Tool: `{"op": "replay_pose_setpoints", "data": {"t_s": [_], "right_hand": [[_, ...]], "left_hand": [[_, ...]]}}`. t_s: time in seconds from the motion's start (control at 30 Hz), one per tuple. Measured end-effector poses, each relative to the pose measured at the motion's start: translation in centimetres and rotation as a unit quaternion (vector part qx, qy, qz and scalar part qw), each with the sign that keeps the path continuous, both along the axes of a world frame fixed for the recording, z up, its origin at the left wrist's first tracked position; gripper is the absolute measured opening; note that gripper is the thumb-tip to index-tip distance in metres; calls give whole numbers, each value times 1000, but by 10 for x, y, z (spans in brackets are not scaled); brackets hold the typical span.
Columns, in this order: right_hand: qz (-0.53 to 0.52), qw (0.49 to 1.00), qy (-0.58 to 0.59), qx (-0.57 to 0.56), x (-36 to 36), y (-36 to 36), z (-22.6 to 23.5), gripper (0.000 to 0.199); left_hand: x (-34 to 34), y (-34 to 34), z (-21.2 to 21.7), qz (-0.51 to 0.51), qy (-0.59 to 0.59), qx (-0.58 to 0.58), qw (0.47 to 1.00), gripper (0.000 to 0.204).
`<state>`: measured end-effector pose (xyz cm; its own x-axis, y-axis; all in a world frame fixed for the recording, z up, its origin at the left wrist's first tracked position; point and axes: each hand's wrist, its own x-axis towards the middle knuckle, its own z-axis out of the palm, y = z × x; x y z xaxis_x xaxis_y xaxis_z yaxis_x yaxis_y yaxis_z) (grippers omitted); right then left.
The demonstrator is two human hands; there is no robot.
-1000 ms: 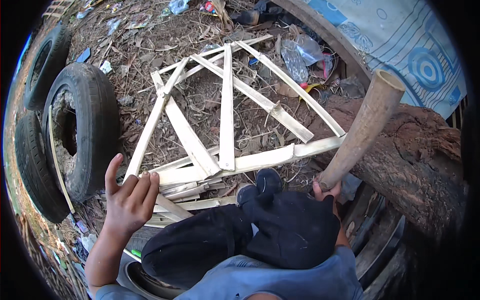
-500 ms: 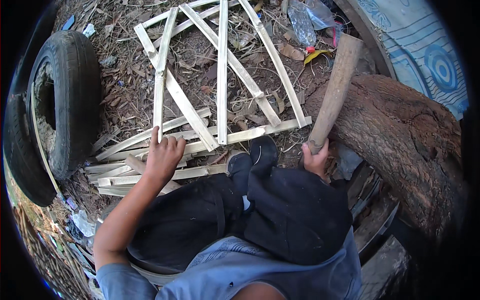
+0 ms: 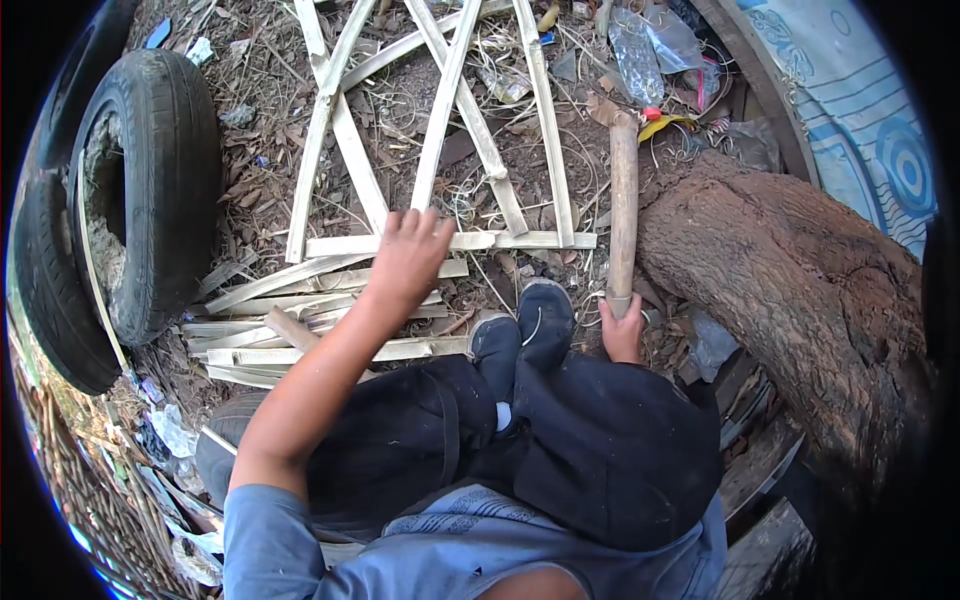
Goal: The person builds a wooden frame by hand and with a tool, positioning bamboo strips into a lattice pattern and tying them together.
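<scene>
Pale slats [image 3: 340,246] lie under the left fingers [image 3: 411,222], mid-frame; their grip I cannot tell. Right fingers [image 3: 635,306] clamp the pole [image 3: 622,200] low, centre right.

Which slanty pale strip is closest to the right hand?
The rightmost slanting strip, meeting the crosswise strip near its right end; the others lie farther left, away from the right hand.

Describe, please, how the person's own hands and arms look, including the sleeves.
The left hand and right hand wear no gloves. A short, blue sleeve leaves the left forearm bare. The black trousers hide most of the right arm.
</scene>
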<state>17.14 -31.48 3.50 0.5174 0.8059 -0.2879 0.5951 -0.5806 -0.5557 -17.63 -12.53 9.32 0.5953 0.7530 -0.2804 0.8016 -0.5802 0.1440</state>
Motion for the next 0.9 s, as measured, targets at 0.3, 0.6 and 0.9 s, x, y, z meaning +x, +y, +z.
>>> {"op": "replay_pose_setpoints", "data": {"t_s": [0.3,0.6,0.9], "right_hand": [[5,1000,-12,-23,-10,-2,-13,56],[20,1000,2,-8,-8,10,2,52],[14,999,34,-33,-15,9,-7,56]], "left_hand": [[87,36,-59,-96,-15,84,992,38],[70,44,-44,-158,14,60,986,24],[46,49,-53,-183,-107,108,971,17]]}}
